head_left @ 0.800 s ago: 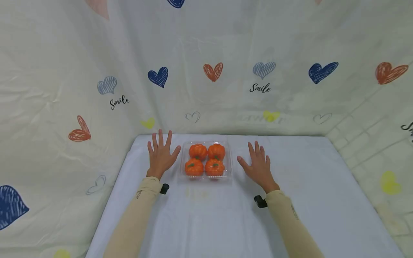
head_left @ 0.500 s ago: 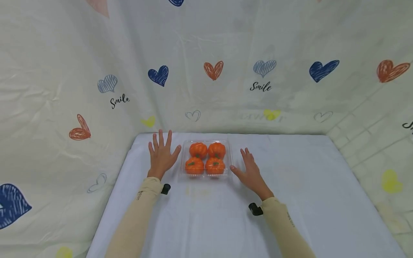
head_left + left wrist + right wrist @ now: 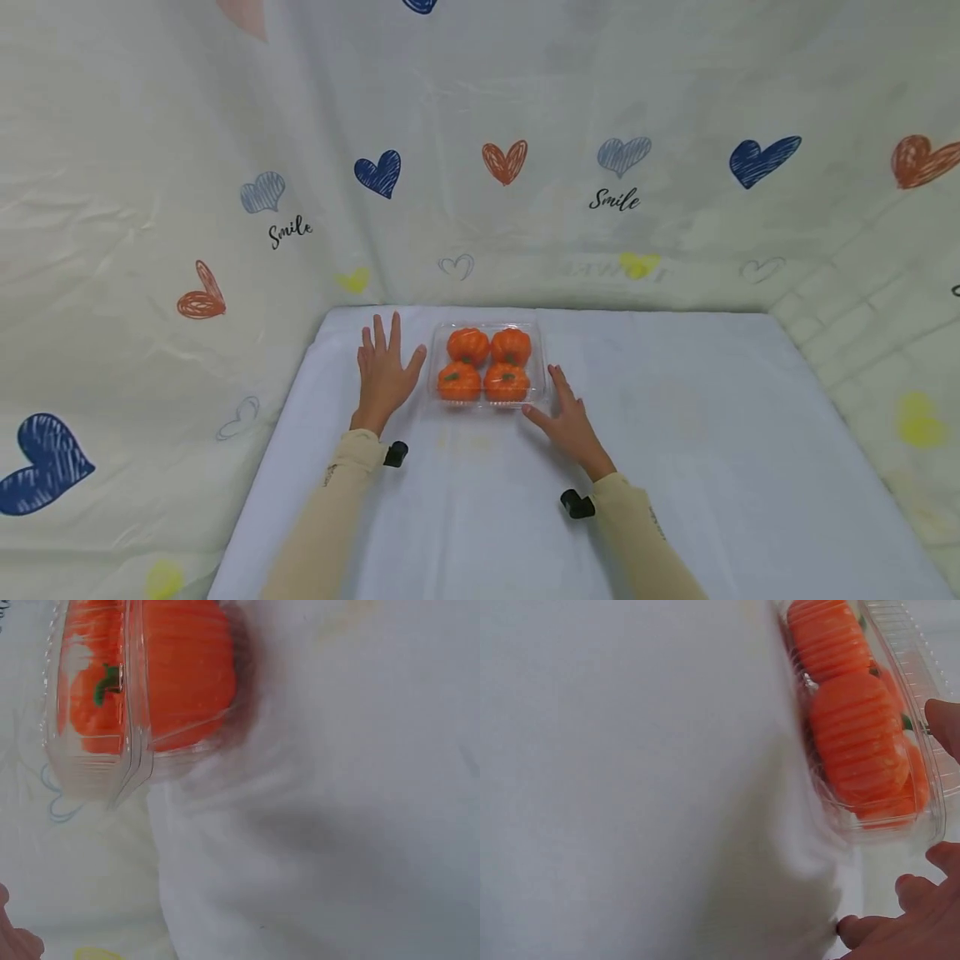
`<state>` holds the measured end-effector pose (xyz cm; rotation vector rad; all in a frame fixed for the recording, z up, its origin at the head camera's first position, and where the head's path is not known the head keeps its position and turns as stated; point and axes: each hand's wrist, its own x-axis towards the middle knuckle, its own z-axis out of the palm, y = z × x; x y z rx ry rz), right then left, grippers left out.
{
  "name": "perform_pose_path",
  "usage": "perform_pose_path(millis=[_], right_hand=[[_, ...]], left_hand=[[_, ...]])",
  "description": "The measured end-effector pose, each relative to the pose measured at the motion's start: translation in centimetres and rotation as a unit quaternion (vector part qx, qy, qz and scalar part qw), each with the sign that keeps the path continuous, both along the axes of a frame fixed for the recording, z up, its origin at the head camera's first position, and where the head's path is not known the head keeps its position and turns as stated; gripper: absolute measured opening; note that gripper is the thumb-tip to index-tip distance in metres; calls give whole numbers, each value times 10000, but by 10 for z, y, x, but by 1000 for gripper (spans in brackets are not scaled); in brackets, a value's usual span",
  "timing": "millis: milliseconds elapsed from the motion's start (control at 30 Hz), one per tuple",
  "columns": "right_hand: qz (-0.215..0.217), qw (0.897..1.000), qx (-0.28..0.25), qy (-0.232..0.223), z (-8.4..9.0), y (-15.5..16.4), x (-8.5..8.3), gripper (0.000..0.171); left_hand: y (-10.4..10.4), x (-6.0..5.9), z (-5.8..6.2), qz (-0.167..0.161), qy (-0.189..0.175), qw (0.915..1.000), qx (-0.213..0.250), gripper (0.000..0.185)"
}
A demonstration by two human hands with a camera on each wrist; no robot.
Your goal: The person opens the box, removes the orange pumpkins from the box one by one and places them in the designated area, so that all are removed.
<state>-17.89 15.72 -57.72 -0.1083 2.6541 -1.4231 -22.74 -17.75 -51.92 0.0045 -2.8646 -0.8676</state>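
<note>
Several orange toy pumpkins (image 3: pixel 459 382) with green stems sit inside a clear plastic clamshell box (image 3: pixel 437 354), its lid down, near the back of the table. To its left is my left hand (image 3: pixel 385 379), fingers spread and the thumb pointing at the box's side. My right hand (image 3: pixel 572 427) is at the box's front right corner, thumb and fingers apart around that corner. In the right wrist view its thumb (image 3: pixel 946 726) overlaps the lid edge, and the fingertips are right by the box's end. Only a little of the left hand's fingers (image 3: pixel 16 939) shows in the left wrist view.
A white cloth covers the table (image 3: pixel 750 467). Behind it and at both sides hangs a pale curtain (image 3: pixel 540 100) printed with hearts and "Smile". A black wrist camera (image 3: pixel 577 504) sits at the right wrist, another wrist camera (image 3: pixel 396 454) at the left.
My right hand has moved left and forward of its earlier spot beside the box, to the front right corner. My left hand has barely moved. The whole head view has shifted slightly.
</note>
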Motion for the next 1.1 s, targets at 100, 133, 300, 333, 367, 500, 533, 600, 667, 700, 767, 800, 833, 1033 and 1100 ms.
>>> perform_pose_path(millis=[100,133,300,333,367,500,533,600,667,700,767,800,833,1033,1100], right_hand=[[-45,10000,-27,83,0,-1,1,97],[-50,9999,-46,100,0,-1,1,96],[-63,9996,-187,199,-6,1,1,96],[-65,9995,-211,221,-8,2,0,96],[-73,9994,-227,239,-10,2,0,97],[-94,9992,-243,290,-15,1,0,97],[-106,9993,-229,289,-15,0,0,97],[-115,9992,-206,310,-16,-1,0,97],[-136,9992,-188,327,-17,-2,0,96],[-152,9992,-181,330,-17,-3,0,96],[-182,9992,-148,318,-18,-4,-1,96],[-202,9992,-132,306,-19,-4,-1,96],[-216,9993,-111,287,-19,-5,-1,96],[-219,9995,-6,216,-22,-7,-1,96],[-207,9996,60,194,-22,-8,-1,97]], left_hand=[[3,8,-7,-13,-24,9987,502,88],[5,10,-10,-26,-66,9977,673,88],[14,23,-29,-219,-345,9820,1843,86],[17,25,-34,-270,-413,9768,2083,86],[19,28,-39,-314,-466,9702,2359,86],[29,38,-59,-392,-652,9417,3278,89],[31,41,-62,-409,-664,9335,3499,91],[36,45,-69,-495,-639,9169,3908,93],[39,48,-75,-590,-529,8997,4293,95],[41,49,-76,-649,-463,8906,4477,96],[44,51,-79,-734,-362,8772,4731,99],[46,52,-81,-744,-308,8731,4809,99],[47,53,-82,-726,-265,8712,4848,99],[53,56,-87,-392,-181,8878,4583,99],[55,57,-87,-276,-225,8915,4516,99]])
